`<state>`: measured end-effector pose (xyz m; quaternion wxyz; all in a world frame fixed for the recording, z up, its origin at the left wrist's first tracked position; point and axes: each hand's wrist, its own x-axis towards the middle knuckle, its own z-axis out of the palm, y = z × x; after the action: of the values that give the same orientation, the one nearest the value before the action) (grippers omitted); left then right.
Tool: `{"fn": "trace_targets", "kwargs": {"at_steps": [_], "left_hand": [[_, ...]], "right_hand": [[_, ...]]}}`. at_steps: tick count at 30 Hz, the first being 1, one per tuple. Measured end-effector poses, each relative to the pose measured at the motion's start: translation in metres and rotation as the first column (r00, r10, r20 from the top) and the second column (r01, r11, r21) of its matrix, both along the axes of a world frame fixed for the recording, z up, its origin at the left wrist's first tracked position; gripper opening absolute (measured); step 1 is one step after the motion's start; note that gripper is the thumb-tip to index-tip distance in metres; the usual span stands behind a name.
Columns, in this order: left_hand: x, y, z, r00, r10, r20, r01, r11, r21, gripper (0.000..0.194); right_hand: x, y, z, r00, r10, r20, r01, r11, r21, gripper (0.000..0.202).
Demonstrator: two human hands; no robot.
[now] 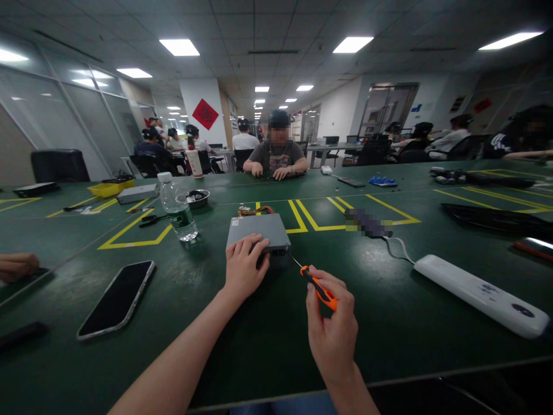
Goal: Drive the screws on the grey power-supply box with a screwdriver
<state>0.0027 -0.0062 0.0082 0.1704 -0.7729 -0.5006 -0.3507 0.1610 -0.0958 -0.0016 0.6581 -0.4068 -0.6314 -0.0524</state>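
A grey metal computer power supply (270, 225) sits on the green table, a bundle of coloured wires (257, 211) at its far side. My left hand (247, 262) grips its near left part, fingers over the top and thumb down by the front face. In my right hand (332, 311) is an orange and black screwdriver (318, 287), pinched by the handle. Its thin shaft points up and left, with the tip at or close to the box's near right corner. Whether the tip touches a screw I cannot tell.
Left of the box stand a water bottle (178, 210) and a metal bowl (199, 199); a phone (116, 300) lies nearer. A white power bank (479, 294) with a cable lies right. Across the table sits a person (276, 155); another person's hand (18, 267) shows far left.
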Motion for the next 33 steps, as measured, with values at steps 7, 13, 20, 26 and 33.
{"fn": "trace_targets", "kwargs": {"at_steps": [7,13,20,26,33], "left_hand": [[0.0,0.001,-0.001,1.0,-0.002,-0.001,0.002,1.0,0.012,0.028],[-0.001,0.003,-0.003,1.0,-0.008,-0.015,0.009,0.999,0.034,0.029],[-0.001,0.005,-0.004,0.999,0.003,-0.035,-0.001,0.999,0.052,0.029],[-0.001,0.005,-0.005,0.999,0.018,-0.039,-0.015,0.998,0.06,0.029],[0.0,0.004,-0.004,0.999,0.022,-0.029,-0.021,0.999,0.037,0.028]], "right_hand": [[0.012,-0.003,0.012,0.953,-0.09,0.288,0.091,0.996,0.007,0.018],[0.041,0.016,0.035,0.84,0.042,0.54,-0.11,0.989,0.095,0.024],[0.056,0.044,0.044,0.674,-0.056,0.737,-0.331,0.869,0.369,0.016],[0.056,0.046,0.036,0.829,0.088,0.553,-0.292,0.911,0.292,0.011],[0.07,0.045,0.029,0.729,0.189,0.658,-0.404,0.894,0.191,0.029]]}}
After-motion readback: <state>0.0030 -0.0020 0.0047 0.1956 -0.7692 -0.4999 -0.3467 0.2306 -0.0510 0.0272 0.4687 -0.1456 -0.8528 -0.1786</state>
